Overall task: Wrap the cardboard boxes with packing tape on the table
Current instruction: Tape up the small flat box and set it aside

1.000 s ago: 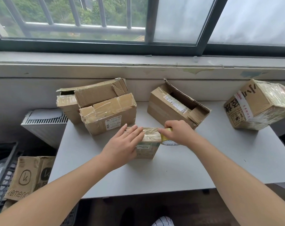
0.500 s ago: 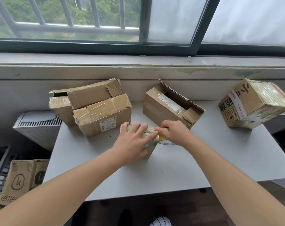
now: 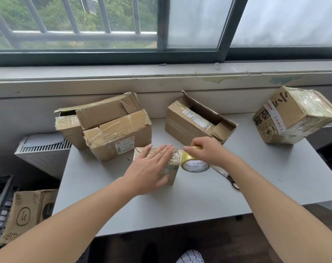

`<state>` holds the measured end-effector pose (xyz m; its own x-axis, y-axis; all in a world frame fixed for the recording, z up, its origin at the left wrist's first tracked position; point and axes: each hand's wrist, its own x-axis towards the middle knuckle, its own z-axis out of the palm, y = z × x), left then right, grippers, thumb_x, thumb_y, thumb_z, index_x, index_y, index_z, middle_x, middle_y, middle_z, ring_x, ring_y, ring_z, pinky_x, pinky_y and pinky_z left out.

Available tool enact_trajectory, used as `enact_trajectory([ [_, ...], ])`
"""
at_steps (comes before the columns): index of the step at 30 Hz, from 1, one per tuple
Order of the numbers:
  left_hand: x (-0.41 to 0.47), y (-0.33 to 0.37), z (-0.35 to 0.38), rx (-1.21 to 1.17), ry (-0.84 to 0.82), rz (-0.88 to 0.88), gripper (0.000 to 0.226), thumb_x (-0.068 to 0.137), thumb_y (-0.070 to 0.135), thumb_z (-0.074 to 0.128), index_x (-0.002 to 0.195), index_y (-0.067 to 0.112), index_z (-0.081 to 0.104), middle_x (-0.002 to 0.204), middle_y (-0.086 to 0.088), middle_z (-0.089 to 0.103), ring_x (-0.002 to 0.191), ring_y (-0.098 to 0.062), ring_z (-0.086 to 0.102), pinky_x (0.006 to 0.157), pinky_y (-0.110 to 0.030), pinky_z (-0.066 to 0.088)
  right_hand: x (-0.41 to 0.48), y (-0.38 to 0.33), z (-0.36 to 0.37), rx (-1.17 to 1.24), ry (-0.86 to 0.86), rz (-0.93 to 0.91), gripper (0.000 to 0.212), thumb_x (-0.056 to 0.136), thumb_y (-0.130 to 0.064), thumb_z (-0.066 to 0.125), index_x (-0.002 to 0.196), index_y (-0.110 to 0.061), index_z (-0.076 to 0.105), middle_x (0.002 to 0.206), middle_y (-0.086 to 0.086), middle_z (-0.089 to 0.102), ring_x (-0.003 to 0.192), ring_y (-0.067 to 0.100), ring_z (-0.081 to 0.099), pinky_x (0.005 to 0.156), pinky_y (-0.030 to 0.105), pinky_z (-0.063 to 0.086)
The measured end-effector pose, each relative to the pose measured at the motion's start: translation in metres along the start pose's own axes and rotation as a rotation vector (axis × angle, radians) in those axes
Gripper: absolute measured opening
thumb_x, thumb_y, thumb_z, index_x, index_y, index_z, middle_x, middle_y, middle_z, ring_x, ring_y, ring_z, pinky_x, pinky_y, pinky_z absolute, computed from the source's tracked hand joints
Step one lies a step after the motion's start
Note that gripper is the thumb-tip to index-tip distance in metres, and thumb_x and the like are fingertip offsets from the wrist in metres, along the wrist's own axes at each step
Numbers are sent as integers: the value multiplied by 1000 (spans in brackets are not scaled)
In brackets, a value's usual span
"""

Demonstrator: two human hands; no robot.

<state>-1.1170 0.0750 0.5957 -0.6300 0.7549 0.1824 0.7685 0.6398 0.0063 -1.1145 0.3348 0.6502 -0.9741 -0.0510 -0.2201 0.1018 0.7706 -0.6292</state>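
Note:
A small tape-covered cardboard box (image 3: 173, 168) lies near the middle of the grey table (image 3: 275, 186). My left hand (image 3: 152, 166) lies flat on its top with straight fingers. My right hand (image 3: 209, 152) grips a yellowish roll of packing tape (image 3: 193, 164), which stands on edge against the box's right end. A short strip of tape runs from the roll onto the box.
Two stacked boxes (image 3: 115, 133) sit at the back left, an open box (image 3: 197, 120) at the back middle, a taped box (image 3: 294, 116) at the far right. Scissors (image 3: 229, 178) lie right of the roll. A radiator (image 3: 43, 149) and a crate stand left of the table.
My left hand has slid to the right along the box's top. The tape roll has come down beside the box's right end and shows more fully.

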Motion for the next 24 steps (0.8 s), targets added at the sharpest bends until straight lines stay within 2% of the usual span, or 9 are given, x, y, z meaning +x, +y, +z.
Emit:
enact_trajectory([
  [2, 2, 1, 2, 24, 24, -6, 81, 92, 58, 41, 155, 8, 41, 163, -10, 38, 149, -24, 39, 118, -50, 37, -4, 5, 6, 48, -7, 45, 36, 90, -55, 68, 73, -24, 65, 73, -5, 65, 67, 9, 57, 62, 28, 45],
  [4, 6, 2, 1, 37, 20, -8, 83, 90, 61, 42, 152, 6, 46, 157, -14, 46, 141, -31, 48, 111, -50, 44, -7, 6, 15, 73, 4, 67, 33, 91, -54, 68, 77, -24, 67, 77, -2, 67, 71, 14, 61, 62, 30, 46],
  [7, 19, 6, -4, 91, -8, -41, 88, 84, 68, 39, 145, 5, 51, 124, -10, 61, 107, -32, 58, 84, -46, 46, -8, 4, 19, 90, 33, 65, 30, 92, -51, 68, 78, -24, 66, 78, -1, 67, 72, 14, 59, 61, 30, 45],
  [9, 33, 10, -7, 117, -62, -52, 79, 81, 71, 39, 130, 11, 54, 106, -5, 56, 92, -28, 54, 74, -41, 37, -8, 3, 18, 76, 28, 59, 32, 93, -48, 67, 79, -19, 64, 77, 0, 65, 71, 15, 56, 62, 31, 43],
  [11, 47, 9, -6, 112, -146, -32, 66, 80, 75, 46, 112, 18, 48, 102, -1, 50, 90, -25, 51, 72, -39, 29, -8, 1, 21, 23, 20, 50, 34, 95, -46, 65, 80, -15, 63, 75, 2, 63, 74, 18, 56, 64, 33, 42],
  [13, 54, 5, -2, 101, -158, -12, 63, 79, 77, 49, 105, 19, 47, 99, 0, 51, 89, -25, 54, 71, -38, 32, -8, 1, 23, -5, 19, 61, 36, 95, -47, 63, 82, -14, 62, 76, 3, 63, 77, 21, 56, 64, 35, 42],
  [16, 53, 0, 1, 88, -125, -12, 67, 77, 79, 47, 107, 19, 50, 98, 1, 55, 89, -25, 57, 72, -38, 37, -7, 6, 20, -29, 10, 74, 37, 96, -49, 62, 78, -17, 60, 75, 1, 61, 76, 21, 56, 65, 35, 43],
  [20, 52, 0, 1, 72, -170, -25, 73, 80, 80, 44, 121, 20, 47, 109, 2, 54, 99, -24, 56, 79, -39, 37, -10, 16, 21, -27, -42, 92, 40, 94, -56, 63, 68, -27, 54, 73, -4, 58, 72, 11, 52, 60, 30, 41],
  [24, 51, 0, 2, 60, -105, -5, 74, 80, 83, 36, 111, 19, 54, 99, 1, 56, 89, -25, 58, 71, -39, 36, -2, 19, 35, -14, -91, 80, 42, 96, -58, 59, 68, -27, 54, 74, -2, 61, 74, 12, 55, 60, 30, 40],
])
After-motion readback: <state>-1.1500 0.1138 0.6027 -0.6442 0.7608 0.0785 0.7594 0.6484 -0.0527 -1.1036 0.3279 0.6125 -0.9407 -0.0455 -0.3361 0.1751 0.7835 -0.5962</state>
